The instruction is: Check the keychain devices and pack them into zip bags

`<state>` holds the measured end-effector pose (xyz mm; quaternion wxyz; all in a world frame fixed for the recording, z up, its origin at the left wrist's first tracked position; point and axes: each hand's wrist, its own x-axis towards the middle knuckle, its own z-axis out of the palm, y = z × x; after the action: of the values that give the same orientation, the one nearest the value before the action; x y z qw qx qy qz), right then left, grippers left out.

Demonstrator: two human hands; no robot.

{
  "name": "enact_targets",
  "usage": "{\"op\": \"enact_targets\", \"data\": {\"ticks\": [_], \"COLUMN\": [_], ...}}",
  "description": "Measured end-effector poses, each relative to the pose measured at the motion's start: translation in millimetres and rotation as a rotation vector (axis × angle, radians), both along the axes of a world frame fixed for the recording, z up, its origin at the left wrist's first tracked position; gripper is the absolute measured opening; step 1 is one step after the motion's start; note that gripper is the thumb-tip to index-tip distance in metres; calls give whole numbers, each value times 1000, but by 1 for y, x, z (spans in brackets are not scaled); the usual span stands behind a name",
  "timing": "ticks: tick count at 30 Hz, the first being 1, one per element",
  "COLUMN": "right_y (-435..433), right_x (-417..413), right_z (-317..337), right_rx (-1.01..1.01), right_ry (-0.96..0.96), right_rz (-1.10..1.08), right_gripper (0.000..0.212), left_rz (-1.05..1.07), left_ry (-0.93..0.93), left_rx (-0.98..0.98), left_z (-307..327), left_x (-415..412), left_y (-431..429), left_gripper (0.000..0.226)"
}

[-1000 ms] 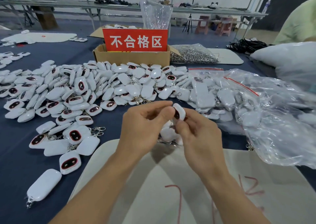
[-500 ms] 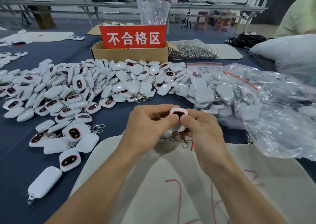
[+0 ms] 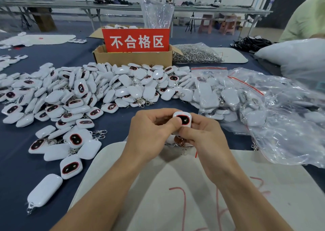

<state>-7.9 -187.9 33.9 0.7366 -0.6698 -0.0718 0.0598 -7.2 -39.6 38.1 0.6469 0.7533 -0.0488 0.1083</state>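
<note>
A white keychain device (image 3: 182, 119) with a dark, red-rimmed screen faces me, held between my left hand (image 3: 153, 134) and my right hand (image 3: 204, 135) above the near middle of the table. My left thumb lies against its screen. Its metal clip hangs hidden below my fingers. A big pile of the same white devices (image 3: 84, 93) covers the blue table to the left and behind. Clear zip bags with red seals (image 3: 209, 82), filled with devices, lie to the right.
A cardboard box (image 3: 133, 57) with a red sign stands behind the pile. Beside it lies a bag of metal clips (image 3: 195, 54). A white board with red marks (image 3: 175, 186) lies under my forearms. A large loose plastic bag (image 3: 288, 125) spreads at right. A person in green (image 3: 306, 19) sits far right.
The device turned from edge-on to screen facing me, and both hands lowered slightly toward the board while keeping hold of it.
</note>
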Motion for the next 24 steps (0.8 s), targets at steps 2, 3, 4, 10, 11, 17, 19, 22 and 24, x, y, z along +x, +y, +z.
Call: {"op": "enact_targets", "data": {"ticks": [2, 3, 4, 10, 11, 17, 19, 22, 24], "right_y": [1, 1, 1, -16, -23, -47, -46, -44, -42], "right_x": [-1, -1, -1, 6, 9, 14, 11, 8, 8], "right_z": [0, 0, 1, 4, 3, -4, -2, 1, 2], "right_rx": [1, 5, 10, -72, -128, -572, -659, -753, -656], "right_ry": [-29, -43, -55, -96, -92, 11, 7, -24, 11], "right_rz": [-13, -23, -38, -246, -323, -556, -547, -537, -469], "right_gripper": [32, 31, 30, 19, 20, 14, 10, 12, 15], "left_rz": [-4, -12, -26, 187, 238, 207, 246, 294, 298], "left_ry": [-13, -25, -38, -86, -117, -178, -178, -177, -152], "left_rx": [-11, -19, -25, 173, 280, 822, 1125, 1203, 1039], "left_z": [0, 1, 1, -3, -5, -16, -17, -20, -24], "left_x": [0, -1, -2, -4, -5, -10, -10, -9, -7], "left_y": [1, 1, 2, -1, -4, -40, -49, -47, -41], "left_gripper": [23, 23, 23, 18, 19, 48, 56, 43, 36]}}
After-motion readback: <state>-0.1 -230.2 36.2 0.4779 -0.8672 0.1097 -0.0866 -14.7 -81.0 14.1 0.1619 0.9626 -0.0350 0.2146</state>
